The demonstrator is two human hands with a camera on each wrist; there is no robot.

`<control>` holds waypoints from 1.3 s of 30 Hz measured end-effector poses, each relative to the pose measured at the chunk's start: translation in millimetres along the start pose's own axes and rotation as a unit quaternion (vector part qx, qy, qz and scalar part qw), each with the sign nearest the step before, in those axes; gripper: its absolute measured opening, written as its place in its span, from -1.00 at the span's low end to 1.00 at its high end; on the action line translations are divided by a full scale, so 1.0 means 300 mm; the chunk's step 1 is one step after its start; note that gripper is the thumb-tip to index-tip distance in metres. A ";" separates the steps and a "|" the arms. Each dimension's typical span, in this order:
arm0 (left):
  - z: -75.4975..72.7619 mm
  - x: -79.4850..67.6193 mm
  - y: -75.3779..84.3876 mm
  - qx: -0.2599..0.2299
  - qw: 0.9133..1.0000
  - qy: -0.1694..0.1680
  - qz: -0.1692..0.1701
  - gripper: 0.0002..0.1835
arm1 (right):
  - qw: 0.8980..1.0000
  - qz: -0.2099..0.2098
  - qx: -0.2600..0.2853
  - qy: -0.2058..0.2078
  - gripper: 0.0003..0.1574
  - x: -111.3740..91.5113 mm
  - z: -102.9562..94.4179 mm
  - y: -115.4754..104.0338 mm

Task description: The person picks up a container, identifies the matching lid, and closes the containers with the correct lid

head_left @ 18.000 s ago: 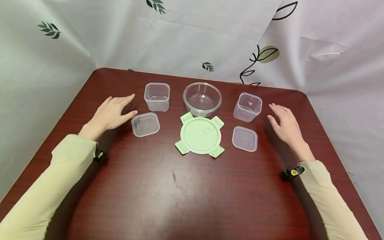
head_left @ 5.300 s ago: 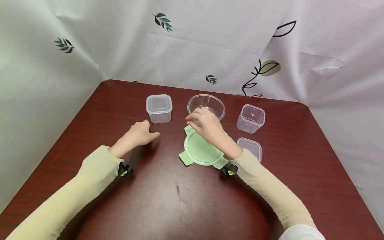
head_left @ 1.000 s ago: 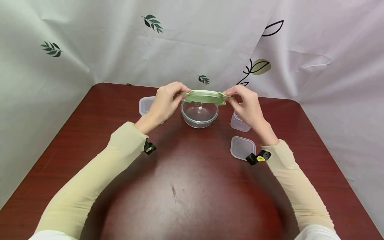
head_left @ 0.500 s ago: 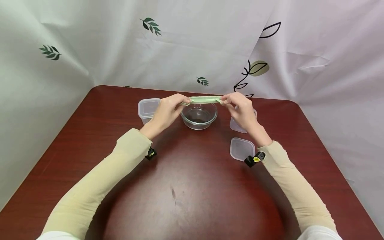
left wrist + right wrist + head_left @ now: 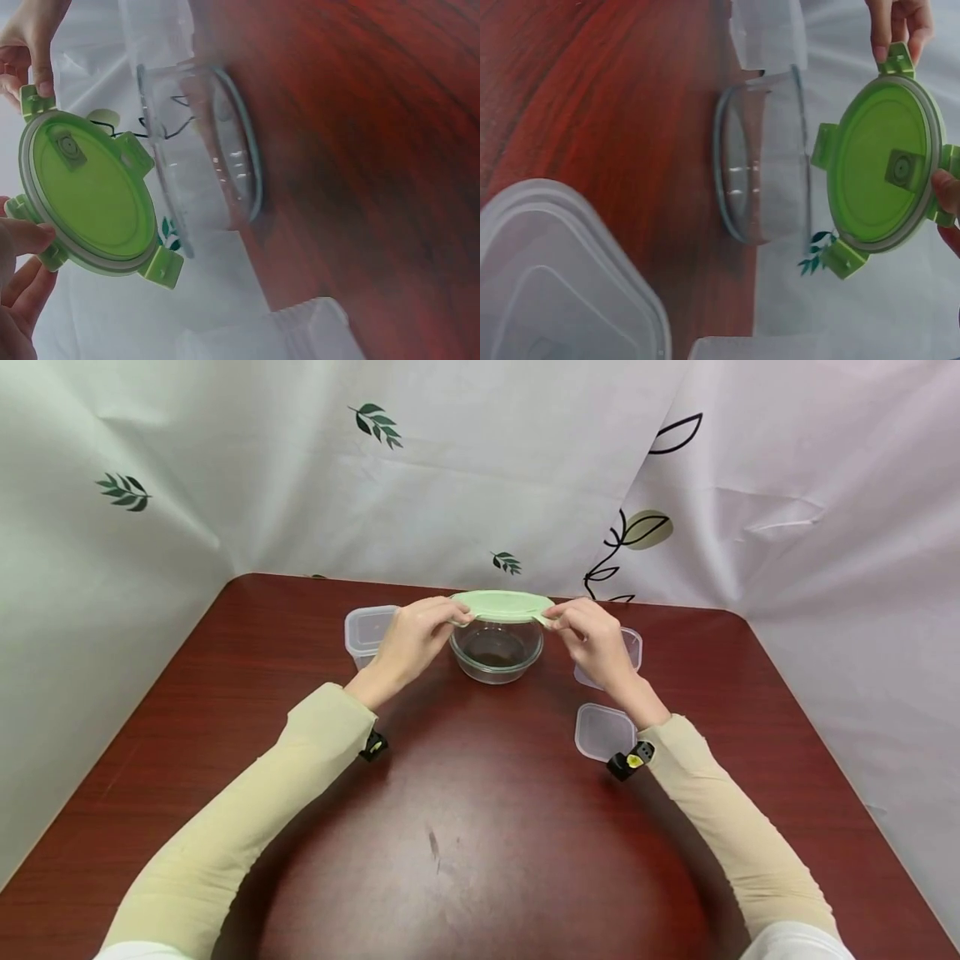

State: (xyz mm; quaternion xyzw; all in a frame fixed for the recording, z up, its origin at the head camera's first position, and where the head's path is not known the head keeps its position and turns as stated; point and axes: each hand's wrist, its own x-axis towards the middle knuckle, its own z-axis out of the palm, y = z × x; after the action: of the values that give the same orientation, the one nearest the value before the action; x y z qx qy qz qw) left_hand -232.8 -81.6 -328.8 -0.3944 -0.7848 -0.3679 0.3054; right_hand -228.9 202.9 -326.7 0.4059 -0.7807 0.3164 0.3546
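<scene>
Both hands hold a round green snap-lock lid (image 5: 504, 604) above a round glass bowl (image 5: 493, 670). My left hand (image 5: 416, 633) pinches a tab on its left side, and my right hand (image 5: 597, 637) pinches one on the right. Both wrist views show a gap between the lid (image 5: 94, 191) and the rim of the bowl (image 5: 761, 161). The lid's locking flaps stick outward. In the head view its top face shows, and it covers the bowl's far rim.
Left of the bowl stands a square plastic container with its lid on (image 5: 367, 631), partly behind the left hand. An uncovered square container (image 5: 632, 647) is partly hidden by the right hand. Its flat square lid (image 5: 602, 732) lies on the table (image 5: 480, 827) nearer the person.
Since the oldest frame, the left container has been covered and the green lid lifted off the table. Over the last second the lid came lower and tipped, turning its top face into view.
</scene>
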 end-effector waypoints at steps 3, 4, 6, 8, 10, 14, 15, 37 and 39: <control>0.005 -0.018 -0.004 0.004 1.000 -0.004 -0.001 -0.74 | 1.000 -0.001 0.008 -0.012 -0.73 -0.016 0.010 0.006; 0.007 -0.024 -0.005 0.006 1.000 -0.006 0.000 -0.73 | 1.000 0.000 0.011 -0.017 -0.73 -0.021 0.013 0.008; 0.010 -0.035 -0.005 0.006 1.000 -0.010 0.002 -0.70 | 1.000 0.000 0.014 -0.024 -0.74 -0.032 0.019 0.012; 0.013 -0.046 -0.006 0.005 1.000 -0.014 0.001 -0.69 | 0.999 -0.002 0.013 -0.032 -0.74 -0.042 0.023 0.013; 0.017 -0.057 -0.007 0.005 1.000 -0.021 0.000 -0.68 | 0.999 -0.007 0.008 -0.041 -0.75 -0.053 0.026 0.015; 0.029 -0.077 -0.010 0.010 0.999 -0.033 0.006 -0.68 | 0.998 -0.022 -0.011 -0.064 -0.80 -0.074 0.027 0.017; 0.032 -0.080 -0.010 0.011 0.999 -0.035 0.008 -0.68 | 0.997 -0.026 -0.017 -0.071 -0.80 -0.079 0.028 0.017; 0.055 -0.119 -0.011 0.050 0.990 -0.132 0.010 -0.53 | 0.976 -0.083 -0.059 -0.191 -0.39 -0.135 0.039 0.008; 0.055 -0.119 -0.011 0.049 0.990 -0.135 0.009 -0.52 | 0.976 -0.083 -0.058 -0.192 -0.39 -0.137 0.040 0.008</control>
State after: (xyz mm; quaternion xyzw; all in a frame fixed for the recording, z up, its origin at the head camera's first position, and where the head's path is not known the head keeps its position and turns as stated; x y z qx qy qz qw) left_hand -220.7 -83.5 -366.4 -0.4323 -0.8321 -0.2695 0.2193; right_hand -217.4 211.6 -367.1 0.5013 -0.8148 0.1561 0.2458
